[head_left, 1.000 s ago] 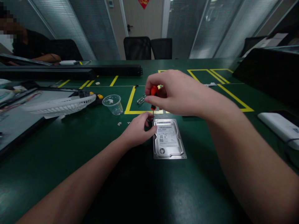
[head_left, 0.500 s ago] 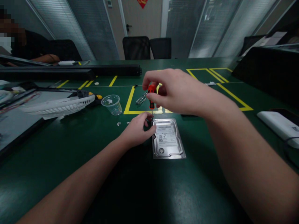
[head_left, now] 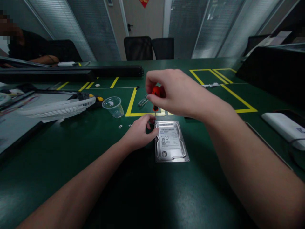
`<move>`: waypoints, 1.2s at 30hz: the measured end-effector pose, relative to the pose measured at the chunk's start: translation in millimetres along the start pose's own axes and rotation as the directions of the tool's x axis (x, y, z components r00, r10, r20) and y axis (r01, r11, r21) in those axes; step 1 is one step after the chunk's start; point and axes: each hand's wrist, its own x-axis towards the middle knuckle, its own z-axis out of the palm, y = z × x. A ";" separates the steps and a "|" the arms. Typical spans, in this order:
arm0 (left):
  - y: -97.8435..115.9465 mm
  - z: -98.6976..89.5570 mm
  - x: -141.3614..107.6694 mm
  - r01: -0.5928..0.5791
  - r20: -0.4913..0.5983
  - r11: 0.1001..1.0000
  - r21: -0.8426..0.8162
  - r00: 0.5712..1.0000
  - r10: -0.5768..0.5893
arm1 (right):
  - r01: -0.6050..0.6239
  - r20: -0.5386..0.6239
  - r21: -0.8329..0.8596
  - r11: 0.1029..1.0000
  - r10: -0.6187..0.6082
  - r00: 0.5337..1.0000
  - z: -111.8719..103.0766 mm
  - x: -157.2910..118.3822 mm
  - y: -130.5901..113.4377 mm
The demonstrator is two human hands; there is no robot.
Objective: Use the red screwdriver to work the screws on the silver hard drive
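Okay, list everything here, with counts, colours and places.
Hard drive: one, silver, centre
Screwdriver: one, red and black, in the right hand
Tiny pieces: several, pale, left of the drive
Cup: one, clear, beyond the pieces
Small object: one, clear, beyond the drive
Grille: one, white, left
Panel: one, grey, left edge
Bars: two, black, far left
Block: one, white, right edge
Large dark object: one, black, far right
Table: one, green, across the view
Tape: several strips, yellow, on the table
Chairs: at least three, black, back
Door: one, pale, back
Decoration: one, red, door
Other person: one, dark top, far left
Left hand: one, bare, touching the drive
Right hand: one, bare, holding the screwdriver
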 end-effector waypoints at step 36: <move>1.8 -6.2 -3.5 0.017 0.016 1.000 -0.005 1.000 -0.017 | -0.007 0.045 0.038 0.999 0.005 0.999 -5.6 0.6 -5.8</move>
